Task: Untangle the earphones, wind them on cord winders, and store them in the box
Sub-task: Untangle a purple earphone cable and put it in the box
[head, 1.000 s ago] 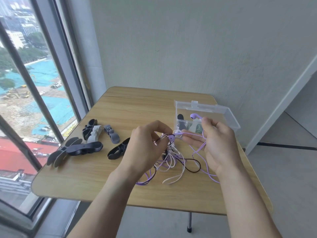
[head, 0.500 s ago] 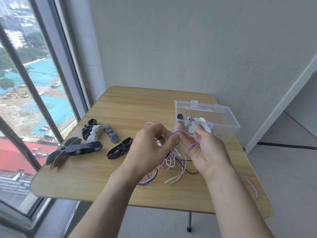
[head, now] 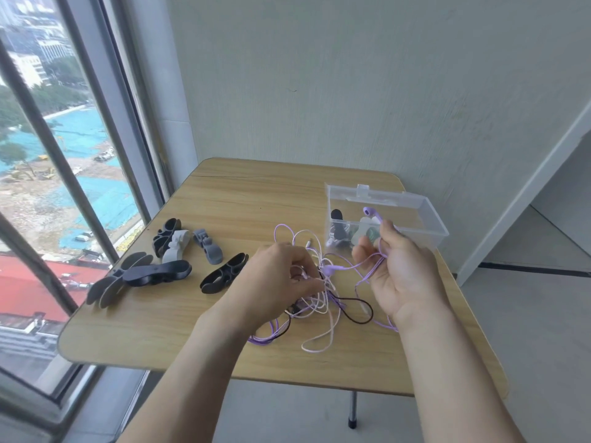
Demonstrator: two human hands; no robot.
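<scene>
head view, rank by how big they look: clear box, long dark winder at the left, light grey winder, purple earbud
1. clear box
2. long dark winder
3. light grey winder
4. purple earbud

The box sits farther from the camera than the winders and still looks largest.

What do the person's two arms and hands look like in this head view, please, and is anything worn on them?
Both arms are bare from the bottom edge of the frame up to the wrists: no sleeves show. The left hand and the right hand wear no gloves, and no watch, bracelet or ring can be made out. The fingernails look short and unpainted as far as the picture shows.
</scene>
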